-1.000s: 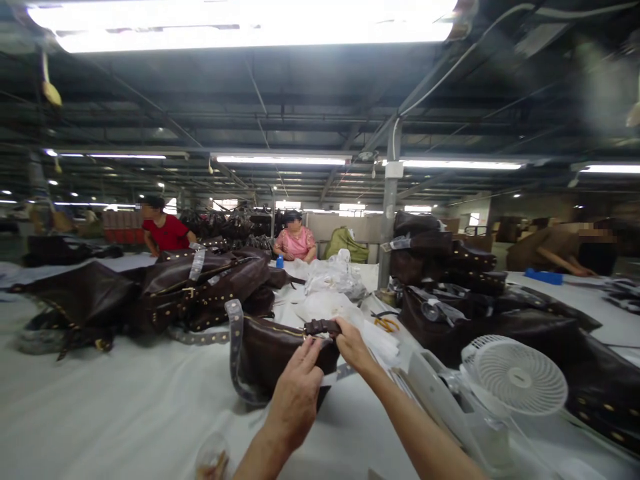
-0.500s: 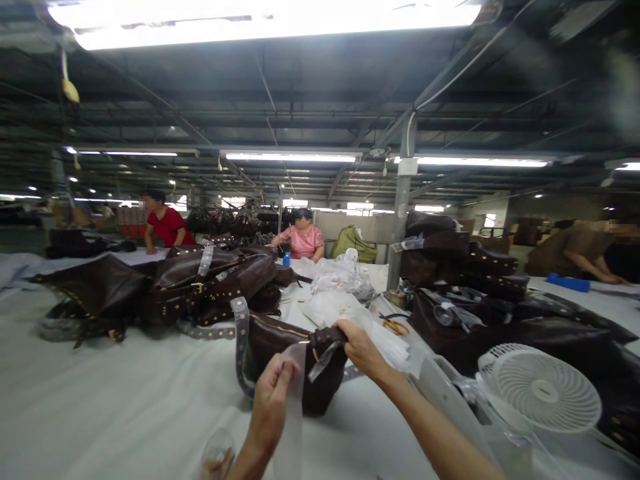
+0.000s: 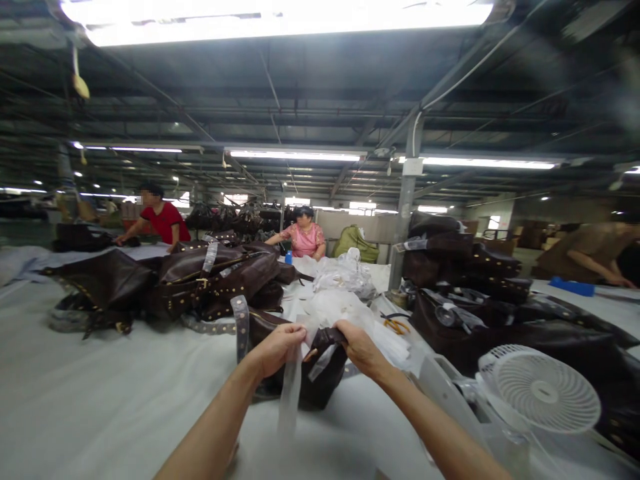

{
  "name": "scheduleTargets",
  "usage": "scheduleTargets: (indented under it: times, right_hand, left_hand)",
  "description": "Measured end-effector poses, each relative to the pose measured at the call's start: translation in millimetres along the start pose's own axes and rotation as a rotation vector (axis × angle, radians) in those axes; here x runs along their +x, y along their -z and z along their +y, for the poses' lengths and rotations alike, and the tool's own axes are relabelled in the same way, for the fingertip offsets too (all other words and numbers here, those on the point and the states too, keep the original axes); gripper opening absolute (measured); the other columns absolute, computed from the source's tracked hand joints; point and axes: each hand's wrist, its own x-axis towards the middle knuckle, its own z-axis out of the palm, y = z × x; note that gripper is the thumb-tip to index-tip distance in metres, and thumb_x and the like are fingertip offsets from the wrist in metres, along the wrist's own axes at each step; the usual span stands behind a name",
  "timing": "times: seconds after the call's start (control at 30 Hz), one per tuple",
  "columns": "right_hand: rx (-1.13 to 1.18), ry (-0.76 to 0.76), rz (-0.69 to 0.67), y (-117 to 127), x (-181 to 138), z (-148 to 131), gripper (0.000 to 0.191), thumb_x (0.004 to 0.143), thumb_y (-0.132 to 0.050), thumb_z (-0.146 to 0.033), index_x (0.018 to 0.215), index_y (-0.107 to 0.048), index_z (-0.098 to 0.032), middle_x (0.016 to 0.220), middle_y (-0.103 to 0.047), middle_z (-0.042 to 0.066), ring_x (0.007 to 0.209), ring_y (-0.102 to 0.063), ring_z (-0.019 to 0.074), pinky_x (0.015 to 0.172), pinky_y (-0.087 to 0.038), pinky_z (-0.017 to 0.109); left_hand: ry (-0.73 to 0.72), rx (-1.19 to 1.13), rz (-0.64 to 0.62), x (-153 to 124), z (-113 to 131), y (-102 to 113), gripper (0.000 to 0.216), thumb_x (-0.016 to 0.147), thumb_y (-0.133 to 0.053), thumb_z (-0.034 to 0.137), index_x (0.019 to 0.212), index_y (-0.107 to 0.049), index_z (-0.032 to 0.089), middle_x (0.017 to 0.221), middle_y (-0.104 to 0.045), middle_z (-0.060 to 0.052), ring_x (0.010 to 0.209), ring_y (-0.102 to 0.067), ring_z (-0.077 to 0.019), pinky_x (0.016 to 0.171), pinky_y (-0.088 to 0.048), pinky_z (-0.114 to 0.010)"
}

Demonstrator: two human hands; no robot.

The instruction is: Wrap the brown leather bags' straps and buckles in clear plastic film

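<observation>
A dark brown leather bag (image 3: 320, 390) with a zip along its top stands on the white-covered table in front of me. Its studded strap (image 3: 241, 327), wrapped in clear film, loops up at the left side. My right hand (image 3: 359, 347) grips the bag's top right corner by a dark leather tab. Between the thumb and fingers of my left hand (image 3: 283, 347) is a translucent plastic strip (image 3: 289, 397), hanging down across the bag's front. A second short piece of clear film (image 3: 323, 363) clings near the tab. My left hand partly covers the zip.
Brown bags (image 3: 210, 280) lie heaped at the left, and more are stacked (image 3: 465, 267) at the right by a metal post (image 3: 405, 207). Crumpled white wrapping (image 3: 345, 277), orange-handled scissors (image 3: 397, 325) and a white fan (image 3: 543, 393) are nearby. Co-workers stand around other tables.
My left hand has risen toward the bag's top edge, lifting the plastic strip with it. My right hand keeps its hold on the corner. A co-worker in red has stretched an arm leftward.
</observation>
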Motion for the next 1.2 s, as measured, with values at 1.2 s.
scheduleTargets:
  times: [1.2]
  right_hand:
    - [0.751, -0.149, -0.513, 41.3, 30.6, -53.9, 0.044, 0.068, -0.076, -0.045, 0.102, -0.068, -0.017, 0.085, -0.067, 0.000, 0.073, -0.057, 0.0121, 0.072, -0.044, 0.025]
  left_hand:
    - [0.105, 0.301, 0.013, -35.1, 47.3, 6.9, 0.014, 0.054, -0.068, 0.024, 0.057, -0.062, 0.012, 0.054, -0.061, -0.002, 0.047, -0.052, -0.0111, 0.050, -0.039, -0.023]
